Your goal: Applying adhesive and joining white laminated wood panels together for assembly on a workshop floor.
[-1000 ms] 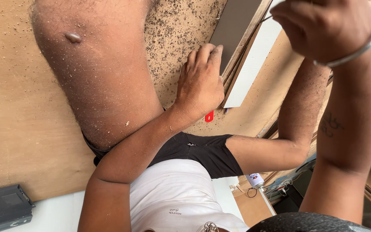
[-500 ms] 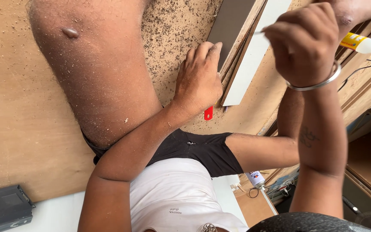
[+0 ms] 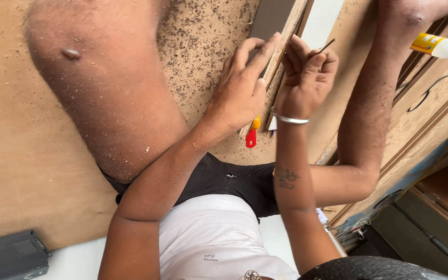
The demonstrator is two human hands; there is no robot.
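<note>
Right grip (image 3: 307,78) pinching thin dark strip (image 3: 327,45); left grip (image 3: 239,88) spread flat on laminated board edge (image 3: 278,46)

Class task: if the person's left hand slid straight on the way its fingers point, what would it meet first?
Probably the dark grey panel: the left hand points up-right and its fingertips already touch the panel's edge, though depth is uncertain.

Bright, even daylight fills the view, strongest toward one o'clock, where the white panel (image 3: 333,23) washes out. Shadows stay soft. Focus is sharp centrally; edges bend slightly.
</note>
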